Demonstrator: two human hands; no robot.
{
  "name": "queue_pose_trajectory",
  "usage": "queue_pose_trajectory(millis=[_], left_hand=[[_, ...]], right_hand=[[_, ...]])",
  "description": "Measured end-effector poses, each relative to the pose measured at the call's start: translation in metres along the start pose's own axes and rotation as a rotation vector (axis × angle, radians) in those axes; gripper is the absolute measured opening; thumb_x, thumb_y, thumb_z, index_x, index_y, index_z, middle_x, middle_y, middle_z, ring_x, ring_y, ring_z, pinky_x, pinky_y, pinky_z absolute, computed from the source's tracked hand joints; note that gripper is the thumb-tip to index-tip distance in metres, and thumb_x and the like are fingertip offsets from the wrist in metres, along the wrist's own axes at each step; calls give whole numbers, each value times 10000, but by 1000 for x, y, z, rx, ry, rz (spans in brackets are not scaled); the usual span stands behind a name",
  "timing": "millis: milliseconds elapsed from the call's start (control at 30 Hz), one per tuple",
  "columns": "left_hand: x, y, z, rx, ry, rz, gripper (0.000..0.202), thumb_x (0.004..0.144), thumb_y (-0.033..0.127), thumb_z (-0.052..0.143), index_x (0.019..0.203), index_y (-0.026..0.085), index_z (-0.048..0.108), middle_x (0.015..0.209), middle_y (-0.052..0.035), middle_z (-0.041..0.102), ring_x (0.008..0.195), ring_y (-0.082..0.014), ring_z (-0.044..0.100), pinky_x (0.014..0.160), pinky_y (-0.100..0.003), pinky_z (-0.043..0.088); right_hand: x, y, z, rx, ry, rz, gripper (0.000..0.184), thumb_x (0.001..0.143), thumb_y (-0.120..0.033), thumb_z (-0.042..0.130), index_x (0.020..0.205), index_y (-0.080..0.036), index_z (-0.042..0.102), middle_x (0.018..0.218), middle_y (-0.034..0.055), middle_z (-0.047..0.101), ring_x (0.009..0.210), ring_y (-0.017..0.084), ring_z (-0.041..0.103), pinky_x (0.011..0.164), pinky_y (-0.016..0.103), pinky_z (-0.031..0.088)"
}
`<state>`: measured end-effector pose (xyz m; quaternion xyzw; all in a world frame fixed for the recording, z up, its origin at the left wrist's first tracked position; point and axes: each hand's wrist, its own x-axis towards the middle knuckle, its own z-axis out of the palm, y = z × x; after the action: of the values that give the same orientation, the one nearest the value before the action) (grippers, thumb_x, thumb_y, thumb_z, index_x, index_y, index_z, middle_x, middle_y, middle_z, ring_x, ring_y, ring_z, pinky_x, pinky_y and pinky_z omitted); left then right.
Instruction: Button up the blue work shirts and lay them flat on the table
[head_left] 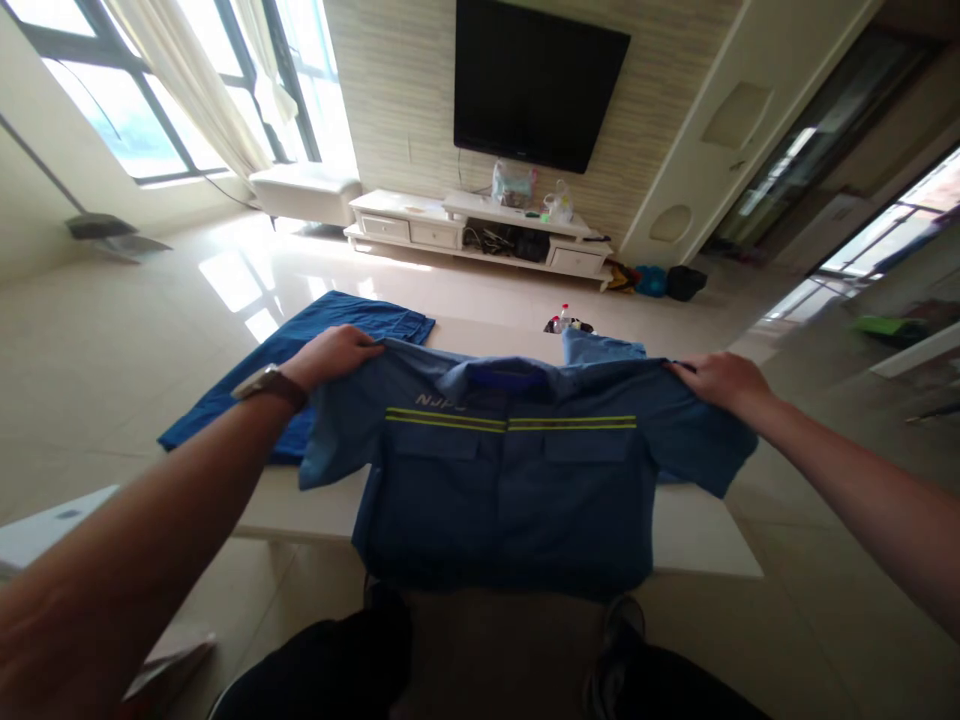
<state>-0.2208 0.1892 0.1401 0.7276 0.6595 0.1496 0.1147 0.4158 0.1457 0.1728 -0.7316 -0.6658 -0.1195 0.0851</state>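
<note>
1. The blue work shirt (510,500) hangs spread out, collar away from the person, between the two hands, which hold it up by its shoulders. Its lower part drapes over the near edge of the white counter (300,512).
2. The left hand (330,358) is mostly closed, its fingers curled over the cloth just beside the collar. A watch (268,385) sits on that wrist.
3. The right hand (720,382) is also nearly closed, pinching the far shoulder edge of the shirt.
4. A larger blue garment (360,322) lies flat on the counter to the left, partly behind the shirt and under the left forearm.
5. A paler blue cloth (604,347) lies just behind the shirt's collar, on the far side.
6. Well beyond the counter stand a TV (540,85) on the wall and a white TV stand (480,225) beneath it, with bags (660,282) on the floor beside it.
7. A small bottle (562,318) stands past the counter's far edge. What it rests on is hard to tell.
</note>
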Motion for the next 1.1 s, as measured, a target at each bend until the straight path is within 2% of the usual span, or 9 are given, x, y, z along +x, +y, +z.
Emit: queue_pose_trajectory(millis=[133,233,333,433,500,633,767,900,1100], left_hand=[[94,40,13,66,182,-94,608,1067,511,413,1255,-13,656,1308,-202,669,1275,-306,548,1128,-508,377],[111,76,56,41,272,-104,712,1057,513,421,1565,17,367,1641,-284,330,1549,-399,240,1217,-622,222],[68,83,117,42,13,-59,909,974,537,541,1679,156,111,1735,-257,42,1597,-455,43,1200,-662,242],[-16,42,168,60,-263,-116,940,901,546,583,1672,227,150,1726,-246,111,1576,-482,131,1155,-674,302],[-77,-1,186,60,-314,-259,904,867,553,563,1632,185,252,1643,-288,282,1500,-500,299,1087,-661,373],[-172,-62,191,35,-247,-469,633,790,517,568,1254,87,575,1278,-265,599,1242,-435,574,1014,-512,447],[-213,-52,176,-303,-279,-613,291,738,424,618,848,157,590,861,-131,662,954,-324,679,751,-343,519],[-221,-13,161,-693,-294,-655,219,702,338,647,847,183,591,711,-27,634,741,-217,671,571,-250,470],[-221,21,146,-777,-221,-657,238,712,300,593,924,194,606,776,-35,650,732,-198,657,554,-249,488]], right_hand=[[103,-45,18,7,92,32,583,1037,-542,437,832,-93,747,830,138,616,978,305,631,864,526,400],[110,-93,57,36,139,-52,241,993,-289,564,1042,-102,708,1188,208,645,1258,368,517,1015,581,367],[35,-122,100,72,69,-212,376,859,-197,686,1231,-158,653,1436,177,579,1379,351,412,1115,578,312],[-88,-103,132,108,-44,-258,231,825,-285,706,1048,-224,699,1239,120,694,1174,325,575,946,456,464],[-169,-71,149,210,-185,-133,135,856,-353,641,912,-236,680,1011,97,722,954,286,644,835,396,492],[-280,-25,176,416,-646,307,457,899,-559,559,564,-249,534,652,100,640,726,293,651,711,392,502],[-315,-44,183,750,-822,700,455,840,-663,632,735,-219,629,789,107,686,755,286,694,598,352,526],[-314,-76,176,1071,-697,1024,363,873,-560,652,841,-200,615,819,95,693,688,202,692,573,274,538],[-313,-87,173,1167,-477,995,138,851,-278,597,746,-208,540,689,5,617,542,105,596,447,158,393]])
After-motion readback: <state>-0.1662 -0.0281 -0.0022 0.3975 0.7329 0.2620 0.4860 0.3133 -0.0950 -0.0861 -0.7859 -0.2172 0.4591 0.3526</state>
